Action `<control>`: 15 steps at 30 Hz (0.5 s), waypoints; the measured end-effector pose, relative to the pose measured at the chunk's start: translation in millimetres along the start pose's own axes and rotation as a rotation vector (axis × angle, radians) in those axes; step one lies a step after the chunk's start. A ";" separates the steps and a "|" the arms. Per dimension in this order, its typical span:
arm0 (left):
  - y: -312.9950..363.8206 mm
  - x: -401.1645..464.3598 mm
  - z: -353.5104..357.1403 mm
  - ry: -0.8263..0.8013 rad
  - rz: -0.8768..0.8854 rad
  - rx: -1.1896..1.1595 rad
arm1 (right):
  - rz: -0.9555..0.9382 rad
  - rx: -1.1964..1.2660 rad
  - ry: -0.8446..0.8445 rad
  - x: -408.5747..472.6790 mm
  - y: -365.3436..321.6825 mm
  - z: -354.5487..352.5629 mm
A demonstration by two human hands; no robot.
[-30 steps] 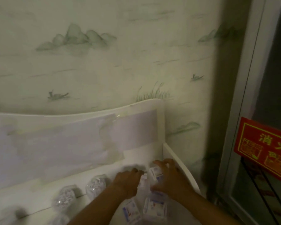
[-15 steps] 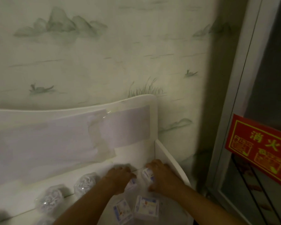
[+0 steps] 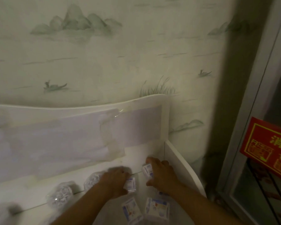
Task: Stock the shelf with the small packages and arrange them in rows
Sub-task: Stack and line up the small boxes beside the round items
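Packages point(image 3: 147, 171) nearer shelf side wall point(image 3: 182, 164)

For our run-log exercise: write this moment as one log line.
left hand: grips small package | right hand: grips second package | site: white shelf

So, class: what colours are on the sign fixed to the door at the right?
The sign is red with yellow characters and border, seen in the head view.

Head view, dim and slightly blurred. Two bare forearms enter from the bottom edge. Left hand point(image 3: 115, 179) and right hand point(image 3: 162, 176): no gloves, rings, watch or sleeves seen. Forearms uncovered up to the frame edge.
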State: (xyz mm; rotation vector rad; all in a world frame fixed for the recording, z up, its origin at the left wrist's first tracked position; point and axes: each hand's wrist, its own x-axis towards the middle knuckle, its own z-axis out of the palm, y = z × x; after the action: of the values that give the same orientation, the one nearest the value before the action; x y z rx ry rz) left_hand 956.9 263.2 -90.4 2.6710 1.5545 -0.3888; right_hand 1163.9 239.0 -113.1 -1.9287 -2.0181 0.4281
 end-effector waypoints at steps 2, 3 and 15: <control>-1.3 -1.8 2.3 0.017 0.000 -0.011 | 0.020 -0.005 -0.011 -1.4 3.2 5.8; -2.1 -2.1 3.7 0.033 0.000 -0.022 | 0.042 0.029 -0.019 -1.3 4.9 8.0; 2.7 3.6 4.9 0.142 -0.015 -0.025 | 0.081 0.081 -0.095 5.0 15.9 13.6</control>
State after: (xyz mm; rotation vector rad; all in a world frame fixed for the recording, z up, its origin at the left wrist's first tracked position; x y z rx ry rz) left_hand 959.9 264.3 -96.2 2.7230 1.6047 -0.1815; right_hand 1172.3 244.7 -132.1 -1.9803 -1.9522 0.6226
